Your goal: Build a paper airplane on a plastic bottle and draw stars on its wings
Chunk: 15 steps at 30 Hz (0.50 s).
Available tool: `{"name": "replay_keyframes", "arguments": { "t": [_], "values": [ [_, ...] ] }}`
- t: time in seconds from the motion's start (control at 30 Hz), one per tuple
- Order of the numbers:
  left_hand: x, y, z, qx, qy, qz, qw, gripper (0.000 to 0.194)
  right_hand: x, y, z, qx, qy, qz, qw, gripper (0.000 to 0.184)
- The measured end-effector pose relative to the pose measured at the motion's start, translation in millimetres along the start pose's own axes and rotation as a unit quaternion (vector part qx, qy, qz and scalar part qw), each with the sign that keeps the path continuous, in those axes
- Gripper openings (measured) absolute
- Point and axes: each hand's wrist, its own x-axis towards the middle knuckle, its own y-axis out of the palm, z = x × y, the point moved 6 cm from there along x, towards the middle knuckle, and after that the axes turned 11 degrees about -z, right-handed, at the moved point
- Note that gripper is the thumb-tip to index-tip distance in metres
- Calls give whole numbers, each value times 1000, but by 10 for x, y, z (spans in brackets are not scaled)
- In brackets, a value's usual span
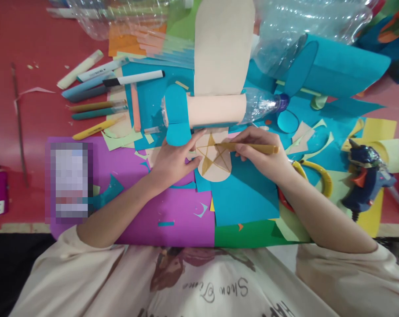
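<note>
A model plane made from a plastic bottle (258, 105) lies across the middle, with cream paper around its body, a long cream wing (224, 48) pointing away and a blue paper tail (177, 105) at the left. On its near cream wing (215, 174) a star is drawn in mustard lines, some points filled in. My right hand (260, 152) grips a mustard marker (257, 148), its tip on the star's upper right. My left hand (177, 160) lies with fingers spread at the wing's left edge, fingertips touching the paper near the bottle.
Several markers (100, 88) lie at the left, above a blurred rectangular object (70, 180). A glue gun (367, 180) and yellow-handled scissors (324, 176) are at the right. Clear plastic bottles (285, 26) and a blue paper-wrapped bottle (347, 66) stand behind. Paper scraps cover blue and purple sheets (173, 211).
</note>
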Motion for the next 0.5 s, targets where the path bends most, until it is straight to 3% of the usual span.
{"name": "replay_keyframes", "arguments": {
  "t": [0.23, 0.5],
  "values": [
    [-5, -4, 2, -1, 7, -3, 1000, 55, -2, -19, -4, 4, 3, -10, 1000, 13],
    [-2, 1, -12, -3, 6, 2, 1000, 56, -90, 101, 95, -16, -33, 43, 998, 9]
  ]
}}
